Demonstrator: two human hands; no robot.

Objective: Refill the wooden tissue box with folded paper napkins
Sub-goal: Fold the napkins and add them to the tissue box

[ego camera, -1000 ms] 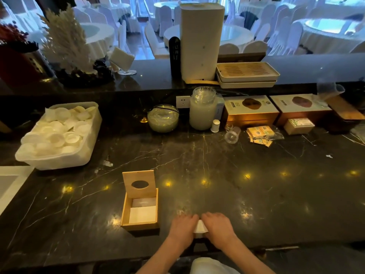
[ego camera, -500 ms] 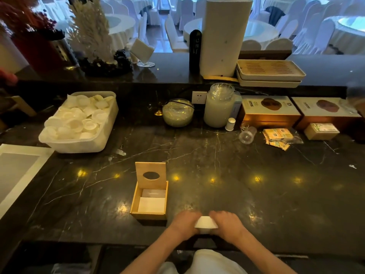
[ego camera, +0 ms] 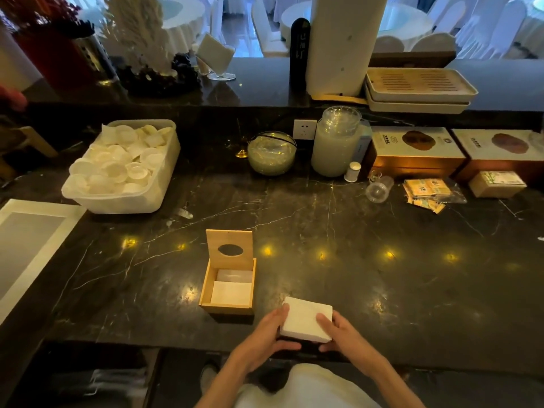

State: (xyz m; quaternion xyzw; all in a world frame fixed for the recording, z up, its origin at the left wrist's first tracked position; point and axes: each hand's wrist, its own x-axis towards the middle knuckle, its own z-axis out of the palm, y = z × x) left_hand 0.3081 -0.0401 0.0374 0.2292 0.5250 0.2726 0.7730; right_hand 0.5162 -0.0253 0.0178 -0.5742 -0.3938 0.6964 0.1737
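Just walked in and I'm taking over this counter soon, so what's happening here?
A person is refilling a wooden tissue box. Both hands, left hand and right hand, hold a stack of folded napkins just right of the box. Its lid stands open, and some white napkins already lie inside. The stack has not gone in yet.

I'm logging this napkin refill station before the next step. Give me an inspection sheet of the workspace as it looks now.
Surface: dark marble counter, lamp reflections.
Job's things: wooden tissue box, lid up, napkins low inside; napkin stack to its right.
Clutter: plastic tub of white cups, glass bowl, glass jar, tipped glass, sachets, cartons.
Grippers: left hand and right hand hold the stack between them.
Cables: nothing seen; wall socket.
Surroundings: banquet tables, covered chairs.
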